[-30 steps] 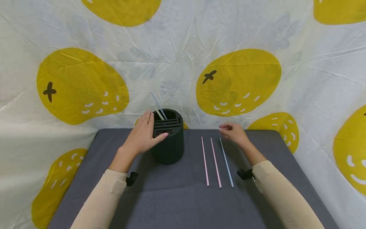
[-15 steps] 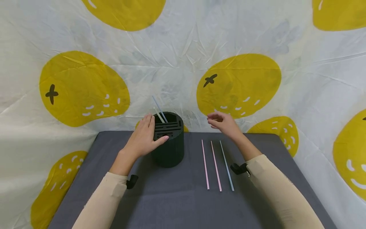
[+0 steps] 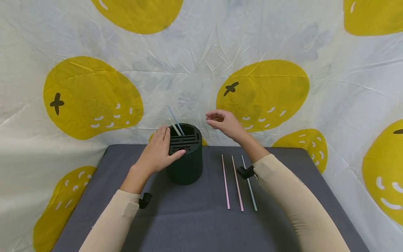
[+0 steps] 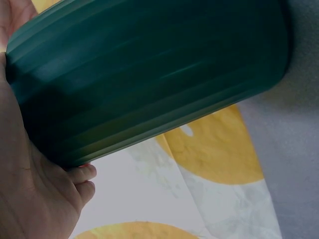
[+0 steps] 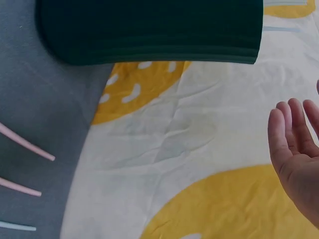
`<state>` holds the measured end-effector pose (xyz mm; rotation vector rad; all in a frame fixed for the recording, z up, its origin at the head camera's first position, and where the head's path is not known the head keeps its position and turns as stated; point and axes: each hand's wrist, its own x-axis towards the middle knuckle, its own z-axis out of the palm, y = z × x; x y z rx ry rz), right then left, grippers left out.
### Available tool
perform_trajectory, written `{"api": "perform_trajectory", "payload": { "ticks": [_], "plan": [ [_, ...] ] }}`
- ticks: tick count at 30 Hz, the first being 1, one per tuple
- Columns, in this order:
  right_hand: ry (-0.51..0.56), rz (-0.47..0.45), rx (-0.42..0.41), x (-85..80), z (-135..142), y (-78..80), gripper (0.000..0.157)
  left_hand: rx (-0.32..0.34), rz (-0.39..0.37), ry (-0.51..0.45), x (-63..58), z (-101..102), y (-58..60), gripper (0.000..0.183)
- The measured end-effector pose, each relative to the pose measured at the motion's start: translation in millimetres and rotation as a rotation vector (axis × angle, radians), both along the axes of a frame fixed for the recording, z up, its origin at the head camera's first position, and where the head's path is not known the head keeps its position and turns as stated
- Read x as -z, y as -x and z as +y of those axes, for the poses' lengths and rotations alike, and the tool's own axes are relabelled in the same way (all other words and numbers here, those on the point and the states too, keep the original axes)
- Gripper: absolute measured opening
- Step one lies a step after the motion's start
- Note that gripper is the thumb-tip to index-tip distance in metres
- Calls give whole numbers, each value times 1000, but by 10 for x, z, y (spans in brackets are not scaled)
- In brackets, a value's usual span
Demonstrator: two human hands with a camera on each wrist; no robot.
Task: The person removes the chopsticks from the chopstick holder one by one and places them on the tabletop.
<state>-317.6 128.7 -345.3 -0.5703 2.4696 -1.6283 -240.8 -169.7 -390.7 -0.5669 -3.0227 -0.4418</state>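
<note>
A dark green, round pen holder (image 3: 185,168) with a slotted top stands on the grey cloth. My left hand (image 3: 156,148) grips its left side near the rim, thumb reaching across the front. A blue straw (image 3: 172,114) and a pale green straw (image 3: 174,126) lean out of its back opening. Raised right of the holder is my right hand (image 3: 228,122), fingers loosely bent, with nothing visible held in the right wrist view. Two pink straws (image 3: 225,183) and a blue straw (image 3: 252,196) lie side by side on the cloth, the blue one partly hidden by the wrist camera.
The grey cloth-covered table (image 3: 195,227) ends just behind the holder. Beyond it hangs a white fabric backdrop (image 3: 195,45) with yellow fruit prints, which also surrounds both sides.
My right hand has moved up and left, from above the far end of the blue straw towards the holder. My left hand stays on the holder; the straws on the table have not moved.
</note>
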Motion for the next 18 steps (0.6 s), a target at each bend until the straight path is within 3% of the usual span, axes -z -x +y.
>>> {"api": "perform_trajectory", "payload": {
  "ticks": [9,18],
  "plan": [
    [-41,46,-57,15,-338,103,35,-7,-4,-4,17,-42,-4,115],
    [-106,44,-115,-61,-546,166,45,8,23,3,2,-6,-4,114]
  ]
}}
